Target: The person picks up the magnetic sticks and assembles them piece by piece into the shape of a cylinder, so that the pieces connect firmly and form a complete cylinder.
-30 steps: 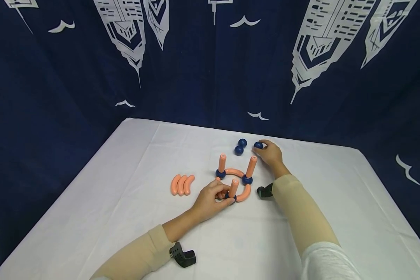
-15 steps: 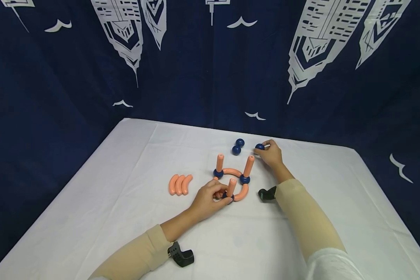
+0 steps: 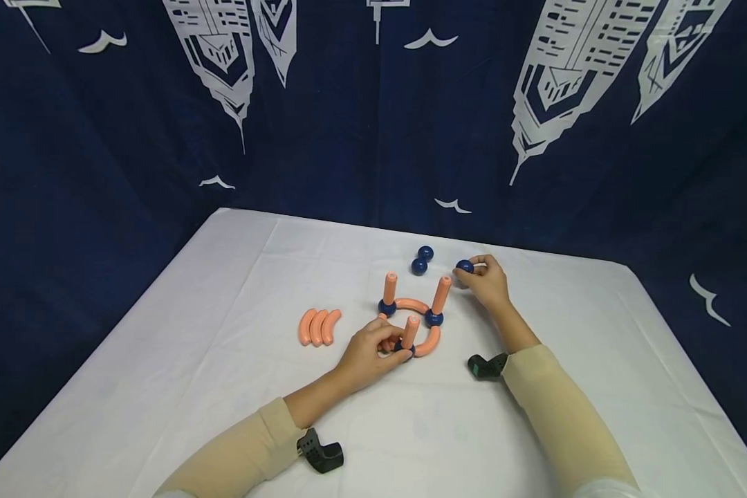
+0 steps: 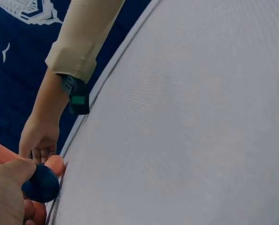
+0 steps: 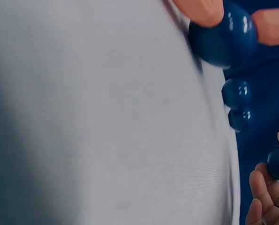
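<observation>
Has the left arm [image 3: 249, 443] angled in from the lower left and the right arm [image 3: 566, 411] from the lower right. Pinches with the left hand [image 3: 366, 353], nearer in, with fingers [image 3: 388, 333] curled and thumb [image 3: 397, 359] extended. Pinches likewise with the right hand [image 3: 487, 282], set farther out, with thumb on the near side.

your navy balls [image 5: 228, 40] look like smooth, glossy plastic; your curved orange rods [image 3: 317, 327], smooth plastic too. the white tablecloth [image 3: 423, 429] is matt, creased fabric; the printed backdrop [image 3: 348, 131], matt cloth.
</observation>
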{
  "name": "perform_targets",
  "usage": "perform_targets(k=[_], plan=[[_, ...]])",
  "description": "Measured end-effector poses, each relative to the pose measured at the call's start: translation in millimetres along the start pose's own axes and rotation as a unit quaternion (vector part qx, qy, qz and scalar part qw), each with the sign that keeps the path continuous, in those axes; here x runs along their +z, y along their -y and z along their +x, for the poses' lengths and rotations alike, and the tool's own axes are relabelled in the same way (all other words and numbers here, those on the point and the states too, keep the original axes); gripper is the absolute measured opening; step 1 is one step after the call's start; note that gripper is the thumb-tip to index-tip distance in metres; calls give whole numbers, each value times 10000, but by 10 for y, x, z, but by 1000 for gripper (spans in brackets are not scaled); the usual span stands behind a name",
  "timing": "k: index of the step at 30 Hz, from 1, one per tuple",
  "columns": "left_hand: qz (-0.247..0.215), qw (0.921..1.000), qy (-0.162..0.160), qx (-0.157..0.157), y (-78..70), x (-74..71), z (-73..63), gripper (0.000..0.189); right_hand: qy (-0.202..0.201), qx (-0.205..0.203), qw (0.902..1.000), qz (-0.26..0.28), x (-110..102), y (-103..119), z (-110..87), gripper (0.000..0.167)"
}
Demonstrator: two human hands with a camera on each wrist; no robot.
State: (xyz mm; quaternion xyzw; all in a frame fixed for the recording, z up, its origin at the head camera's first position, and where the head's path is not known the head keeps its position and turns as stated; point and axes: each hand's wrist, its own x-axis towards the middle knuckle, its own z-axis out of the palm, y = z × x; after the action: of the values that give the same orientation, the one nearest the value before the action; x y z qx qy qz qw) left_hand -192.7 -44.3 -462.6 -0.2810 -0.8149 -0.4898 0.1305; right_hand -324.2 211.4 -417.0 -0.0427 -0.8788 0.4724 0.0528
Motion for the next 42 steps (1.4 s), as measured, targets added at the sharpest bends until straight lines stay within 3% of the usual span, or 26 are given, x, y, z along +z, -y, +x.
perform_targets(k=[12,19,27,42], plan=[[-36,10000,6,-1,9,-4,0,24,-27,-376,9978,540,-151,117,-276,48],[-12,10000,27,-77,-2,-1,5,24,-82,-840,9937,733,-188,189,-438,45],[-26,9999,43,-138,1,1,8,24,-51,-1361,9849,1067,-235,287,-616,42],[-38,10000,14,-59,44,16,9,23,54,-1917,9695,1526,-253,574,-889,35]])
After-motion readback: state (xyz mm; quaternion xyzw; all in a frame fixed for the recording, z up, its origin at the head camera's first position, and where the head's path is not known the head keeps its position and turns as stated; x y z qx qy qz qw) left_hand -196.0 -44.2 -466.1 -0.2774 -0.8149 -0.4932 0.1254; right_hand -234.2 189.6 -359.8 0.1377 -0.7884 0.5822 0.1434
